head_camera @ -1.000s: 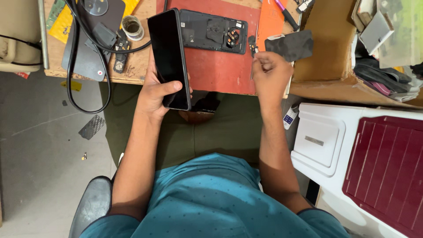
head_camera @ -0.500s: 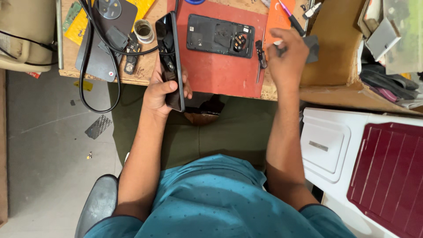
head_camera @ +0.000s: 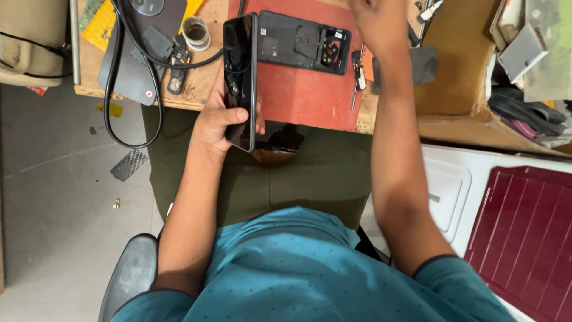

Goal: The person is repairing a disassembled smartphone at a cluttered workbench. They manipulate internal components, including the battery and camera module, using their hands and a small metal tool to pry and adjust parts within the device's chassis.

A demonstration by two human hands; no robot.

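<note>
left hand (head_camera: 223,122) grips black phone screen (head_camera: 239,80) on edge | right hand (head_camera: 376,21) over red mat (head_camera: 304,89), blurred, grip unclear

We sit at a worn wooden surface (head_camera: 199,95). Grey concrete floor (head_camera: 53,197) lies to our left. A white cabinet (head_camera: 447,191) stands to our right.

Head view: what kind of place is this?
Probably a phone repair bench. The left hand holds a dark phone on edge, an opened phone body lies on a red work mat, and the right hand reaches toward small tools on the wooden bench.
</note>
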